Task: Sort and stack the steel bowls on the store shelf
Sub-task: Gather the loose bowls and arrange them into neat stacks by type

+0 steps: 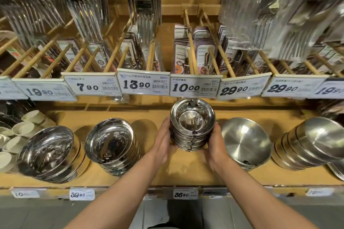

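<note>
A stack of several small shiny steel bowls (pixel 192 126) stands on the wooden shelf (pixel 186 171) at the middle. My left hand (pixel 162 145) holds its left side and my right hand (pixel 216 145) holds its right side, fingers wrapped round the back of the stack. To the left stand two stacks of larger polished bowls, the near-left stack (pixel 111 145) and the far-left stack (pixel 48 152). To the right lies a brushed steel bowl stack (pixel 245 141), and further right a tilted stack of brushed bowls (pixel 312 145).
Small white ceramic dishes (pixel 16 135) sit at the far left. Price tags (pixel 194 87) line the rail above the bowls, with packaged cutlery (pixel 141 15) hanging overhead. More price labels (pixel 183 194) run along the shelf's front edge.
</note>
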`<state>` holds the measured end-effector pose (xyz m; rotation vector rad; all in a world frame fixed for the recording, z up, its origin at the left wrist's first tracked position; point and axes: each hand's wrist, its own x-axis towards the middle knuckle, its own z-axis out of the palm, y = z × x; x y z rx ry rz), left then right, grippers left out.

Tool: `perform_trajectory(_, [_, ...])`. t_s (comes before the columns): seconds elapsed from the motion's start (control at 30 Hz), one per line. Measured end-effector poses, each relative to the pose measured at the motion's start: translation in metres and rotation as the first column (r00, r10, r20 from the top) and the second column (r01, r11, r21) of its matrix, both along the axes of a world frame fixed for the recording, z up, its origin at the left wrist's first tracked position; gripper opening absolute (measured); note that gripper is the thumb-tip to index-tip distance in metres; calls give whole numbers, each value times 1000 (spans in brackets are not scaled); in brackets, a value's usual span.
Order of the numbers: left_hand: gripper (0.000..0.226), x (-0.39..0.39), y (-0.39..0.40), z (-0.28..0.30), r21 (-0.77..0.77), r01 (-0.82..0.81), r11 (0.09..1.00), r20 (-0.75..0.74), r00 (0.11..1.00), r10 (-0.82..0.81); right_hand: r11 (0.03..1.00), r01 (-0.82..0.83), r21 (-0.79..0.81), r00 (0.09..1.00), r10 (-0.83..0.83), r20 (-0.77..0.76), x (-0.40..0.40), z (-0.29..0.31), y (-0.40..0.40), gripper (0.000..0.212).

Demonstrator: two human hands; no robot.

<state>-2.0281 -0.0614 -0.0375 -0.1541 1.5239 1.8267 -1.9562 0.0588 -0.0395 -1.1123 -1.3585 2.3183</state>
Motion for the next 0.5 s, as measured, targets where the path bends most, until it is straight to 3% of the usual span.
perform_trajectory(0.27, [31,22,-12,5,-19,-49,999,12,999,49,996,-28,-80,993,37,116,33,-4,-13,46])
perform_trajectory(0.4, [26,44,-35,2,-109,-48,993,52,997,54,982,-120,-146,965,149,214,56,-15,-24,52])
perform_trajectory(0.5, [31,63,-63,-4,-198,40,979,106,994,-19,963,-211,-171,929,251,271,64,-27,-38,52])
